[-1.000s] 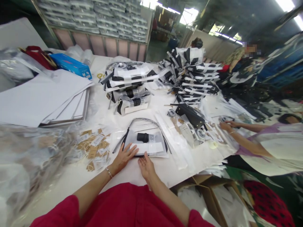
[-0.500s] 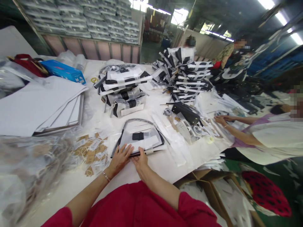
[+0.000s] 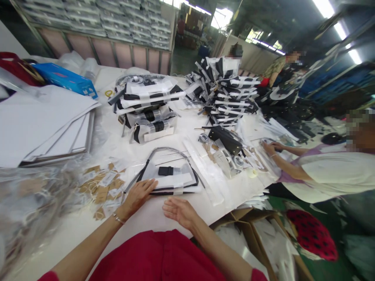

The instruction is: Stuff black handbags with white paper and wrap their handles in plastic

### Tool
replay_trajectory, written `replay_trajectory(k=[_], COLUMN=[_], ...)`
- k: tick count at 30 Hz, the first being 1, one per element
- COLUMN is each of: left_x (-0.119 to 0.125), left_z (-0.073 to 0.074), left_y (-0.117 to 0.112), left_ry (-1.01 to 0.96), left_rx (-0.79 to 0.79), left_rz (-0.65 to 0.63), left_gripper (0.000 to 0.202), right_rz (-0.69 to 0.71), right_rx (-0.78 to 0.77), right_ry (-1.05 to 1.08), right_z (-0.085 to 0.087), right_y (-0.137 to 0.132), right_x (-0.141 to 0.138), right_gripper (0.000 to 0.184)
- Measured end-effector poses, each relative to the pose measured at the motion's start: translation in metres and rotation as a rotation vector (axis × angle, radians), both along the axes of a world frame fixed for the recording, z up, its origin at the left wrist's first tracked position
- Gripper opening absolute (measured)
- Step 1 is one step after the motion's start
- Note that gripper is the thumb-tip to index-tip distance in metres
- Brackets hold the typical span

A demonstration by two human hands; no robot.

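A black handbag (image 3: 168, 179) wrapped in white padding lies flat on the white table, its strap looped away from me. My left hand (image 3: 140, 194) rests on the bag's near left corner, fingers stretched out. Just short of the bag's near edge, my right hand (image 3: 180, 210) hovers apart from it, its fingers extended and nothing in them. To the left of the bag lies a heap of brown paper tags (image 3: 104, 187) with strings. Strips of clear plastic (image 3: 205, 171) are spread to its right.
Stacked wrapped bags (image 3: 149, 97) stand behind, with a taller pile (image 3: 231, 95) at the back right. White sheets (image 3: 55, 121) and a blue box (image 3: 66, 80) sit left. A co-worker (image 3: 322, 166) works at the right. Open cardboard cartons (image 3: 252, 222) stand below the table edge.
My right hand has let go of the bag's near edge and drawn back toward me. My left hand has slid slightly left and stays on the bag. The view has shifted a little.
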State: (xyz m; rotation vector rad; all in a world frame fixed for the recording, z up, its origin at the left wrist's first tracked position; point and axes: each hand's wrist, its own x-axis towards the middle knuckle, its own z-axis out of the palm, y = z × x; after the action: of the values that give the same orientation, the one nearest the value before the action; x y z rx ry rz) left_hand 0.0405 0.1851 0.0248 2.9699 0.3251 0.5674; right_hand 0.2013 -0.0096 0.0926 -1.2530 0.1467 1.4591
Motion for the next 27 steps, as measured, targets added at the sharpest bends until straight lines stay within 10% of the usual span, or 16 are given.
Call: replay_trajectory(k=[6, 12, 18, 27], left_x=[-0.006, -0.01, -0.01, -0.009], left_z=[0.002, 0.001, 0.004, 0.005], left_y=[0.008, 0.014, 0.013, 0.009], left_ry=[-0.077, -0.056, -0.075, -0.08], left_rx=[-0.012, -0.073, -0.069, -0.057], left_rz=[-0.01, 0.026, 0.046, 0.051], left_gripper=[0.046, 0.049, 0.052, 0.049], right_rz=[-0.041, 0.116, 0.267, 0.83], right_rx=[-0.357, -0.655, -0.751, -0.762], right_ry=[-0.888, -1.257, -1.397, -1.749], right_z=[-0.001, -0.037, -0.072, -0.062], right_y=[-0.081, -0.089, -0.082, -0.063], right_x=[0.109, 0.188, 0.211, 0.213], right_gripper=[0.043, 0.025, 0.032, 0.024])
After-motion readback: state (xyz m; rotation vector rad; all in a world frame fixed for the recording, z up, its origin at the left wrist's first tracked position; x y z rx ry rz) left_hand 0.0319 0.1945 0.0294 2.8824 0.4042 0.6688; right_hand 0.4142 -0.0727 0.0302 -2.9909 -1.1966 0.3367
